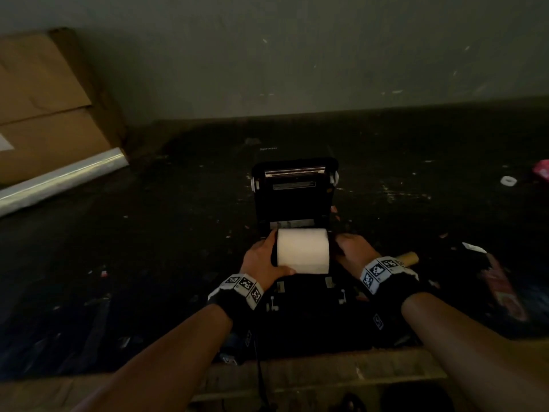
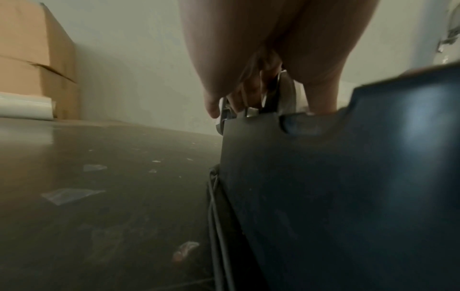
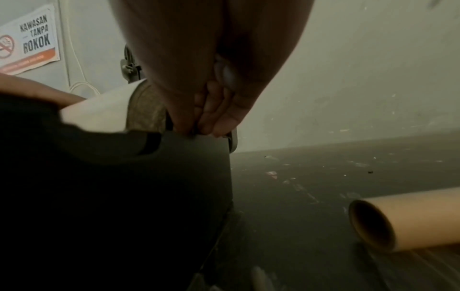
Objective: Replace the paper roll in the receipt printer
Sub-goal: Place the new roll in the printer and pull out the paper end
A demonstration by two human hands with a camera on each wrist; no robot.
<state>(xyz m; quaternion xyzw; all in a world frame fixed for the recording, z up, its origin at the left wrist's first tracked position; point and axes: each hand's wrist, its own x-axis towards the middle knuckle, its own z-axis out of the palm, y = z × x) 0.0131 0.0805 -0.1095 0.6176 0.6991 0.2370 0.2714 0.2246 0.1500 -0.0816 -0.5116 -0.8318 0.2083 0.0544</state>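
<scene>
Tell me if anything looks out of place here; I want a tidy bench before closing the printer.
Yes. A bare cardboard tube lies loose on the dark table right of the printer, and scraps of paper and plastic litter the surface. The printer's lid stands open while both hands hold the paper roll.

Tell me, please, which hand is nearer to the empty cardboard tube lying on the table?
Right. The right hand is at the paper roll's right end, beside the cardboard tube; the left hand grips the roll's far side.

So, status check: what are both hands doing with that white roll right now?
Left hand grips paper roll, thumb across its front. Right hand at roll's other end, grip unclear. Printer lid up. Empty cardboard core lies clear, right.
</scene>
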